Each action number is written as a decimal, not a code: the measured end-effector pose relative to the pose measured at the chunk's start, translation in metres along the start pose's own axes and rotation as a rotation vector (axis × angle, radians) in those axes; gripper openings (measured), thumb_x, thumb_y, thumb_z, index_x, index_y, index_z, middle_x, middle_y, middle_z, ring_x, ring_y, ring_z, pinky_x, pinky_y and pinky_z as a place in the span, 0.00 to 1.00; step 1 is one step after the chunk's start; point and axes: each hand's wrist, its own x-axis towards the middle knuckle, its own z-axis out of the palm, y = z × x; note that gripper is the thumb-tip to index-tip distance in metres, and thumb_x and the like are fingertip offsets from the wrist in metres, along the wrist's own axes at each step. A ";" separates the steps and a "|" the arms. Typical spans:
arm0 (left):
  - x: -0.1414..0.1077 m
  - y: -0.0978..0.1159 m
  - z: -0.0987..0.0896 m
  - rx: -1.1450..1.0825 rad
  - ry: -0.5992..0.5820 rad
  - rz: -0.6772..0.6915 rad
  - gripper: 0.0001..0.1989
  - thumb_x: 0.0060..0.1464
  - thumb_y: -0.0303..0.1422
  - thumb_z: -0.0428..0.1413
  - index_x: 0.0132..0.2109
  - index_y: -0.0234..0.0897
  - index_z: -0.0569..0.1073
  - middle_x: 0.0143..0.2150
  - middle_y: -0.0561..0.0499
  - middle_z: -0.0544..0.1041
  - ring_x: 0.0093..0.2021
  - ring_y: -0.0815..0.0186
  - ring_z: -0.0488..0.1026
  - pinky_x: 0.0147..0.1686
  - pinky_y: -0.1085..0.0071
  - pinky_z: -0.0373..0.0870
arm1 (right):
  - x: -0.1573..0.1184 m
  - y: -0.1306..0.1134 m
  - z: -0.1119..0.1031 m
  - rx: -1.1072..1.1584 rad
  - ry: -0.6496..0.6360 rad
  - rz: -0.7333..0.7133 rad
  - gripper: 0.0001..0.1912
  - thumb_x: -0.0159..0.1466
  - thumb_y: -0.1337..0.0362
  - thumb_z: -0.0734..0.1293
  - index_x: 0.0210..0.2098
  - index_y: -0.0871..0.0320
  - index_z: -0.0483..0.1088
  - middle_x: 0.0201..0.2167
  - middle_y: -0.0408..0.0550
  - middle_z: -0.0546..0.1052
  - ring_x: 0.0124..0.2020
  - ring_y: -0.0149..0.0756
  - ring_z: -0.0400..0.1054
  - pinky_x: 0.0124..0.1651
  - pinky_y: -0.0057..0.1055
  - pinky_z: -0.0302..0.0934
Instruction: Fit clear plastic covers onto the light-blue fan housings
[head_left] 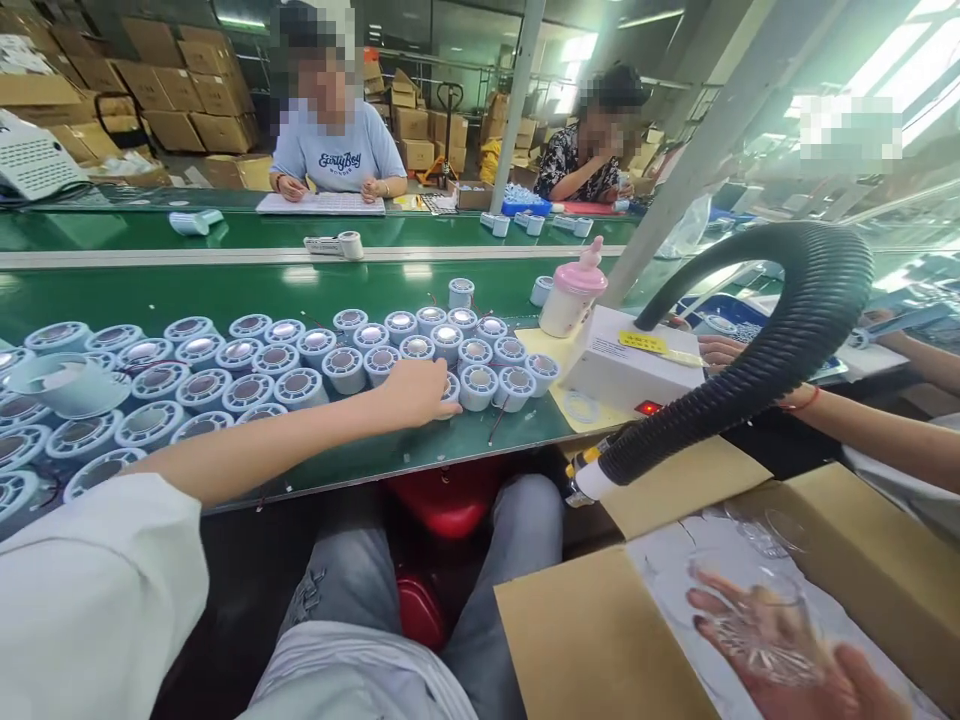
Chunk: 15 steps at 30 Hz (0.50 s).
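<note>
My left hand [416, 393] reaches over the green bench, its thumb and fingers closed around a light-blue round housing [451, 388] at the front of the group. That housing is partly hidden by the fingers. Many like it stand upright in rows, with vented rings on top and thin dark red wires on some. Low on the right, my right hand [847, 680] holds a clear plastic cup-shaped part [776, 630] with radiating ribs. It is above an open cardboard box [622, 630], slightly blurred, with the fingers showing through the plastic.
A white box-shaped device [630, 365] with a black corrugated hose [810, 300] arches over the right side. Beside it stands a pink-lidded bottle [574, 290]. A neighbour's arms [862, 430] work at right. Two people sit across the green conveyor [247, 280].
</note>
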 end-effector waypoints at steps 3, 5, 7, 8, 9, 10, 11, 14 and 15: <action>-0.032 -0.009 0.001 -0.212 0.070 0.047 0.29 0.54 0.46 0.54 0.56 0.32 0.63 0.49 0.39 0.74 0.45 0.53 0.74 0.43 0.63 0.68 | -0.003 0.007 0.042 0.057 -0.187 -0.035 0.23 0.50 0.38 0.67 0.27 0.51 0.77 0.42 0.57 0.80 0.42 0.58 0.76 0.41 0.49 0.73; -0.053 -0.015 0.007 -0.587 0.121 0.048 0.30 0.51 0.44 0.57 0.57 0.35 0.60 0.53 0.41 0.70 0.46 0.56 0.72 0.45 0.63 0.69 | -0.008 0.006 0.066 0.009 -0.372 -0.157 0.18 0.54 0.43 0.68 0.29 0.50 0.78 0.44 0.56 0.79 0.47 0.57 0.74 0.45 0.48 0.72; -0.069 -0.017 0.017 -1.110 0.055 -0.020 0.28 0.45 0.36 0.60 0.52 0.38 0.61 0.50 0.45 0.70 0.45 0.59 0.72 0.43 0.65 0.70 | -0.014 0.004 0.087 -0.079 -0.510 -0.291 0.15 0.60 0.48 0.65 0.37 0.48 0.78 0.48 0.54 0.77 0.51 0.55 0.72 0.49 0.46 0.70; -0.076 -0.016 0.023 -1.375 -0.039 -0.073 0.26 0.42 0.34 0.60 0.49 0.39 0.62 0.47 0.47 0.71 0.42 0.61 0.73 0.40 0.66 0.71 | -0.017 0.002 0.096 -0.127 -0.550 -0.344 0.14 0.62 0.50 0.64 0.42 0.47 0.76 0.49 0.53 0.76 0.52 0.53 0.72 0.50 0.45 0.70; -0.081 -0.014 0.030 -1.623 -0.158 -0.133 0.25 0.41 0.33 0.60 0.47 0.39 0.62 0.44 0.49 0.72 0.39 0.62 0.74 0.36 0.68 0.71 | -0.020 -0.001 0.106 -0.183 -0.568 -0.395 0.14 0.63 0.53 0.63 0.46 0.46 0.74 0.50 0.52 0.75 0.51 0.51 0.72 0.50 0.43 0.70; -0.085 -0.011 0.037 -1.835 -0.279 -0.190 0.23 0.40 0.34 0.60 0.45 0.39 0.63 0.41 0.49 0.73 0.36 0.64 0.74 0.33 0.70 0.71 | -0.023 -0.003 0.115 -0.253 -0.567 -0.456 0.16 0.64 0.55 0.63 0.51 0.45 0.72 0.51 0.52 0.73 0.50 0.48 0.73 0.50 0.42 0.71; -0.089 -0.007 0.045 -1.993 -0.392 -0.240 0.21 0.41 0.37 0.59 0.43 0.38 0.64 0.39 0.49 0.74 0.32 0.65 0.74 0.28 0.72 0.69 | -0.025 -0.005 0.125 -0.343 -0.550 -0.532 0.18 0.64 0.58 0.63 0.54 0.45 0.69 0.52 0.53 0.72 0.49 0.47 0.73 0.49 0.41 0.71; -0.096 0.006 0.069 -2.093 -0.651 -0.354 0.19 0.47 0.46 0.57 0.37 0.34 0.69 0.31 0.48 0.75 0.24 0.69 0.71 0.18 0.77 0.62 | -0.030 -0.010 0.150 -0.681 -0.452 -0.854 0.24 0.62 0.64 0.64 0.58 0.49 0.66 0.50 0.56 0.68 0.48 0.47 0.71 0.48 0.42 0.71; -0.098 0.010 0.076 -2.051 -0.706 -0.377 0.19 0.48 0.46 0.57 0.35 0.33 0.70 0.29 0.48 0.74 0.23 0.70 0.70 0.16 0.78 0.61 | -0.031 -0.012 0.157 -0.779 -0.407 -0.961 0.25 0.61 0.66 0.65 0.59 0.50 0.66 0.50 0.57 0.67 0.49 0.48 0.70 0.47 0.42 0.71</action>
